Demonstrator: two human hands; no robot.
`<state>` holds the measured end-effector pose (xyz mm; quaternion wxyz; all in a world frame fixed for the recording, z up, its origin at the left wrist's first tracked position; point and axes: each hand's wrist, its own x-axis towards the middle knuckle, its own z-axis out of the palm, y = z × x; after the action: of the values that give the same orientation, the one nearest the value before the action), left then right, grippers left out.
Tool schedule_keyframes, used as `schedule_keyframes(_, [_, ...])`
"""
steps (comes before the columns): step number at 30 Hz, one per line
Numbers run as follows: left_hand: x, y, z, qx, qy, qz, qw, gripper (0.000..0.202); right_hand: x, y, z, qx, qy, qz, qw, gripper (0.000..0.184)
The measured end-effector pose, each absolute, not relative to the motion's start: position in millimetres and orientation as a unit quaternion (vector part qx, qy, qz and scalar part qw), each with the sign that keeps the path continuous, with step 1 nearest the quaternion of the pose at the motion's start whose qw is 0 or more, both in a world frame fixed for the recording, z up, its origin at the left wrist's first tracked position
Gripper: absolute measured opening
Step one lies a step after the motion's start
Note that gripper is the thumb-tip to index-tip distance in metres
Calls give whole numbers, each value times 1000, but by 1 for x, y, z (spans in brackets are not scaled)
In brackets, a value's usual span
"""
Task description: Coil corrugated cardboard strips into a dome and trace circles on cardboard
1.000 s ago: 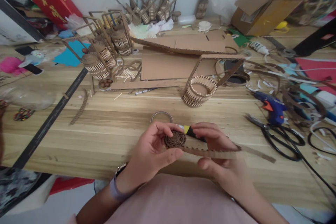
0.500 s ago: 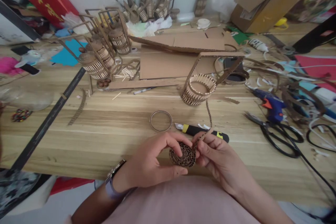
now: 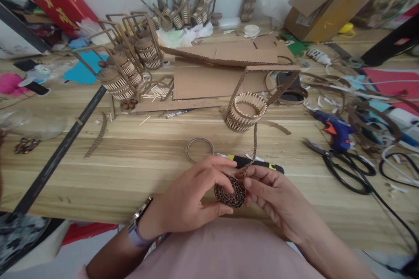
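A round coil of corrugated cardboard strip (image 3: 231,197) is held between both hands near the table's front edge. My left hand (image 3: 199,194) is closed on it, fingertips on its upper face and thumb along its lower edge. At the coil's right side my right hand (image 3: 273,189) pinches the loose cardboard strip (image 3: 255,139), which runs up toward a small basket (image 3: 244,113) with a tall cardboard handle. Just beyond the hands lies a black and yellow utility knife (image 3: 262,163), partly hidden by fingers. A thin ring (image 3: 200,150) rests to its left.
Black-handled scissors (image 3: 347,170) and a blue glue gun (image 3: 338,135) lie at right. Several handled baskets (image 3: 149,52) stand at back left. Cardboard sheets (image 3: 216,80) cover the table's middle back, with a pen (image 3: 178,113) before them. A long black bar (image 3: 62,148) crosses the left side.
The coil has turned a little and shifted slightly right between my hands. The strip's free part now hangs closer to my right fingers. The view has moved slightly.
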<state>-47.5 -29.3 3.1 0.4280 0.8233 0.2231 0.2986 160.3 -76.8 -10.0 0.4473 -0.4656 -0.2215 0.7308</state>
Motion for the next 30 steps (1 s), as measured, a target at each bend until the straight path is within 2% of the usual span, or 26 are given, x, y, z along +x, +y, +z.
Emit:
schedule_keyframes(6, [-47,-23,3,856,177,274,400,22,164,-77,-11,-496,-264,714,418,26])
schedule_keyframes(12, [-50,-16,9,871,158,199,420,16,164,-74,-7,-513,-290,723,361,27])
schedule_keyframes(16, [-50,-14,4,867,151,212,424,19,164,-75,-11,-524,-298,699,385,26])
schedule_keyframes(18, [-49,-15,-1,856,183,251,413,29,162,-76,-14,-526,-292,677,424,24])
schedule_keyframes(21, [-46,-21,-10,837,250,290,390,60,157,-75,-17,-530,-261,655,471,28])
schedule_keyframes(23, [-43,-27,-14,832,291,290,373,73,152,-75,-18,-532,-244,650,485,32])
schedule_keyframes(28, [-38,-34,-17,827,339,308,327,51,143,-77,-18,-525,-264,646,486,33])
schedule_keyframes(30, [-40,-33,-16,834,324,308,323,48,142,-78,-19,-526,-285,641,481,31])
